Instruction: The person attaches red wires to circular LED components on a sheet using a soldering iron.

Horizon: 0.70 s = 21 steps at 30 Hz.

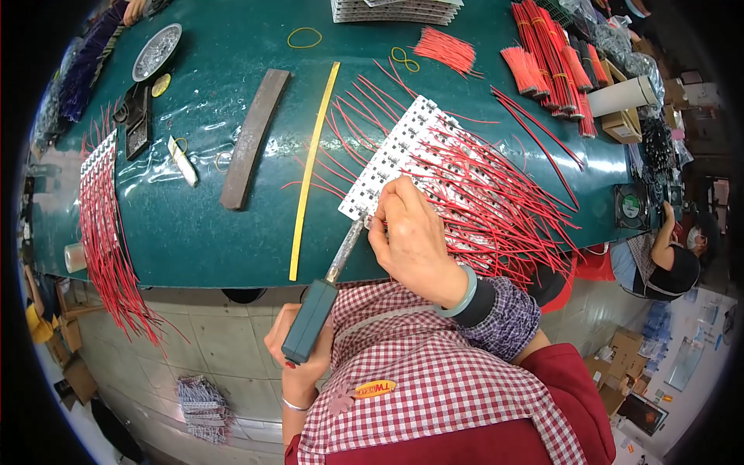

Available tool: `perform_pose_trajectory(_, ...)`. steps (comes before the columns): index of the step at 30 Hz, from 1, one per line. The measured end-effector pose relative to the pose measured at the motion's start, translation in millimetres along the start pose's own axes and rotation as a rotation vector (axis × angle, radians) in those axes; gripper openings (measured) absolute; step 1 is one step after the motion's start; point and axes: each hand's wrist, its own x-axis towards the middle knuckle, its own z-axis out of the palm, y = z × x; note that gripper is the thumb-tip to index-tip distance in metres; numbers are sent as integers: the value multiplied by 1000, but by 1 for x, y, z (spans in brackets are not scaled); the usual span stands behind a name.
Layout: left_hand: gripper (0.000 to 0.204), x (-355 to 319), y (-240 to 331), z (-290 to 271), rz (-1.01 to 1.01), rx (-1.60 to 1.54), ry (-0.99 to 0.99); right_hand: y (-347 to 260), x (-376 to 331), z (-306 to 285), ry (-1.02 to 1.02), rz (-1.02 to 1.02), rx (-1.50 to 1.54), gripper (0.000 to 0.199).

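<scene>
Left hand: the person's left hand [316,361] is closed round the green handle of the iron [311,316], near side of the table edge; firm wrap, no gap seen.
Iron: silver shaft slants far and right; its end is at the near-left corner of the panel [392,155]. Contact cannot be told.
Right hand: the right hand [415,242] is at that same corner, fingers bent, thumb and forefinger close together by the iron's end. How tightly they close, and on what if anything, cannot be told; the spot is too small.
Panel: lies tilted on the green table [190,252], right of centre; white, rows of small black parts.
Wires: red wires [508,198] fan across the panel's right side; more stick out to its left.
Strip: yellow strip [313,167], left of the panel, apart from it.
Bar: grey bar [256,139], left of the strip.
White tool: small white tool [184,163] with a rubber band round it, left of the bar.
Second panel: second panel [99,164] at far left, its red wires hanging over the near edge.
Dish: metal dish [157,53], far left.
Stack: white boards [395,12], far edge.
Bundles: tied red wires [545,50], far right.
Co-worker: seated person [649,260], right.
</scene>
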Motion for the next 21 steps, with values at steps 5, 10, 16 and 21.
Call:
perform_pose_trajectory(5, 20, -26, -17, -4, -33, 0, 10, -1, 0, 0, -18, 9, -19, 14)
perform_pose_trajectory(10, 21, -26, -16, -5, -48, -3, 33, 2, 0, 2, -8, -4, -27, 14)
perform_pose_trajectory(16, 21, -25, -14, -5, -98, -44, 43, 7, 0, -9, -85, -113, 0, 13)
perform_pose_trajectory(21, 21, -27, -19, -4, -130, -43, 43, 10, 1, -13, -153, -211, 10, 14)
